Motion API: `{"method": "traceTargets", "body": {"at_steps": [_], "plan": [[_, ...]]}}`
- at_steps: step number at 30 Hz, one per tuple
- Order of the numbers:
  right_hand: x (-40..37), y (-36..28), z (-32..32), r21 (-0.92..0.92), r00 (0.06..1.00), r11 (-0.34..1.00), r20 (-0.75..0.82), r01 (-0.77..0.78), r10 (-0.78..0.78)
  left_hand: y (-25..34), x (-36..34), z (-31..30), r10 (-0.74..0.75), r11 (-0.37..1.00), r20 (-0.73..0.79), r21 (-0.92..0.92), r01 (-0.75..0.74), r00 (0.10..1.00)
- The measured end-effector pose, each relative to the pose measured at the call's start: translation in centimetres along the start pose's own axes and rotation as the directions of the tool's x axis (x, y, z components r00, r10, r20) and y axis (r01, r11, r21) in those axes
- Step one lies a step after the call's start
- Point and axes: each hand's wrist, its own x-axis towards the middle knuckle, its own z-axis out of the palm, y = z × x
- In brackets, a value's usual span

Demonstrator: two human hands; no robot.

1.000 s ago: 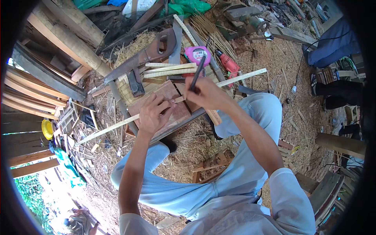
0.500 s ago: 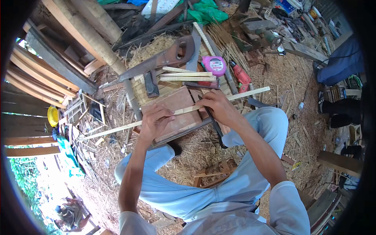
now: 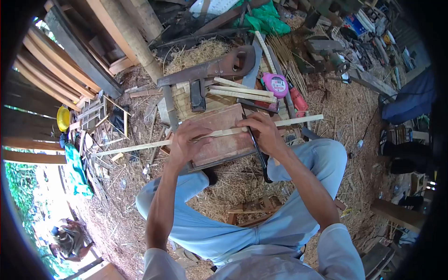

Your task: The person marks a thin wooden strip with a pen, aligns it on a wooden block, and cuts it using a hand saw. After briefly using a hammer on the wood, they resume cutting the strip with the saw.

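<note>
A long thin wooden strip [image 3: 294, 121] lies across a reddish-brown board [image 3: 222, 151] on the low bench, reaching past both sides. My left hand [image 3: 189, 140] is closed on the strip left of the board's middle. At the board's right part, my right hand [image 3: 262, 130] pinches the same strip. A dark, slender tool [image 3: 257, 150] runs under the fingers and palm of my right hand, pointing down toward my knee. Beyond the board lie short wooden strips [image 3: 242, 93], a black block-shaped tool [image 3: 198, 95] and a pink tape measure [image 3: 275, 85].
A handsaw [image 3: 205, 70] lies at the bench's far side. Beside the tape measure is a red power tool [image 3: 297, 100]. Wood shavings cover the ground. Another person's dark-clothed leg [image 3: 408, 100] is at the right. Long planks [image 3: 60, 60] lean at the upper left.
The camera view has shifted, so the bench and its tools appear further right. My left hand has turned flatter over the strip, its fingers lower; both hands remain on the strip.
</note>
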Motion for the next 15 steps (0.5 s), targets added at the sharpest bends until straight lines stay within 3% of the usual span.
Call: {"method": "traceTargets", "body": {"at_steps": [3, 5, 12, 15], "plan": [[0.5, -0.5, 0.1, 0.004, 0.999, 0.999, 0.009, 0.049, -0.049, 0.6, 0.8, 2.0, 0.111, 0.993, 0.030, 0.043, -0.112, 0.993], [0.3, 0.4, 0.7, -0.045, 0.996, 0.996, -0.034, 0.082, -0.084, 1.4, 1.1, 3.6, 0.116, 0.986, 0.080, 0.113, -0.125, 0.990], [0.3, 0.9, 0.9, -0.072, 0.992, 0.991, 0.064, 0.114, -0.110, 1.1, 1.0, 5.0, 0.180, 0.958, -0.038, 0.233, -0.167, 0.983], [0.2, 0.8, 0.9, -0.151, 0.993, 0.983, 0.062, 0.106, -0.098, 0.7, 0.4, 5.0, 0.163, 0.942, 0.046, 0.291, -0.169, 0.986]]}}
